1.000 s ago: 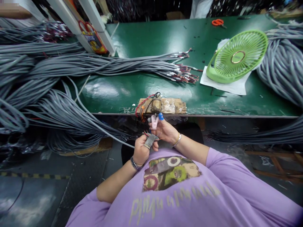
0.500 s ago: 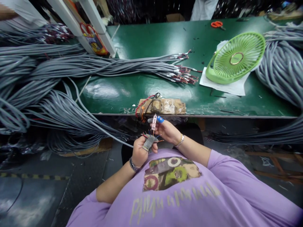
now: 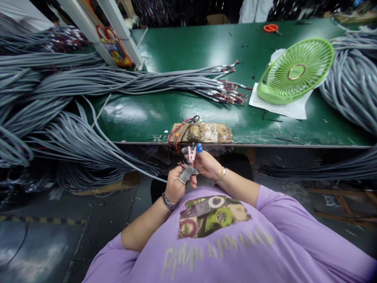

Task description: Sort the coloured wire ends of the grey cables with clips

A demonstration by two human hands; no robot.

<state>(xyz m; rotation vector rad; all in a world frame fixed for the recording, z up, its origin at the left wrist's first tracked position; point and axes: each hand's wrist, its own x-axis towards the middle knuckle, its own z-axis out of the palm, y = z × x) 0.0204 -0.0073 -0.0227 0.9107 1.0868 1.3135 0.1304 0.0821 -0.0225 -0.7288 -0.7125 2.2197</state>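
My left hand (image 3: 176, 188) is closed around the end of a grey cable (image 3: 153, 177), in front of my shirt. A grey cover sits over its thumb. Thin red, blue and orange wires (image 3: 182, 164) fan out from the cable end above the thumb. My right hand (image 3: 207, 165) is closed on a small pink clip-like tool (image 3: 192, 154), its two arms slightly apart. Blue and grey covers are on fingers of this hand. The tool's lower end is close to the wires; whether it grips one is too small to tell.
A wooden block (image 3: 206, 133) with red and black leads lies at the edge of the green table (image 3: 188, 47). Bundles of grey cables (image 3: 132, 82) cover the left side. A green fan (image 3: 296, 72), orange-handled scissors (image 3: 271, 28) and a cable coil (image 3: 350, 86) are on the right.
The pink tool has turned in my right hand, so its two arms now show, and it has come slightly lower toward the wires. My left hand keeps hold of the cable.
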